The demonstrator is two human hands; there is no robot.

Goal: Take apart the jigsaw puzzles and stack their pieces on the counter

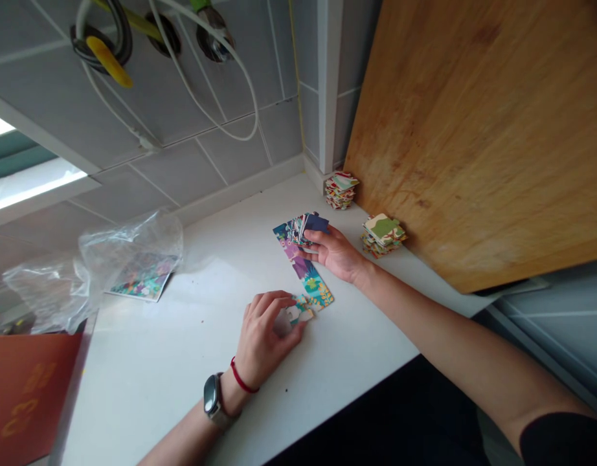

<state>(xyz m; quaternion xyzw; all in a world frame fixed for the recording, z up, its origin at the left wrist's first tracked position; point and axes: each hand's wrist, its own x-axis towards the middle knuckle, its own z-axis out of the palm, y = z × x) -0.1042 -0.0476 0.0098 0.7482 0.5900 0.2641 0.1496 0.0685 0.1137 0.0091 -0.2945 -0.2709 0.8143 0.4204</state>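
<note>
My left hand (269, 330), with a dark watch and a red cord on its wrist, has its fingers curled round a jigsaw piece (298, 312) at the lower end of a joined strip of puzzle (305, 272). Whether that piece is fully locked into the strip I cannot tell. Purple, teal and yellow leaf patterns run along the strip, which lies flat on the white table. Over its upper end, my right hand (335, 252) grips a fanned stack of jigsaw pieces (314, 224), a dark blue one on top.
Two piles of jigsaw pieces (341, 189) (382, 234) stand by a leaning wooden board (473, 129). To the left lie a crumpled clear plastic bag (133, 243) and a colourful printed card (143, 277). An orange-red box (31, 395) is at far left; white cables (252, 84) hang above.
</note>
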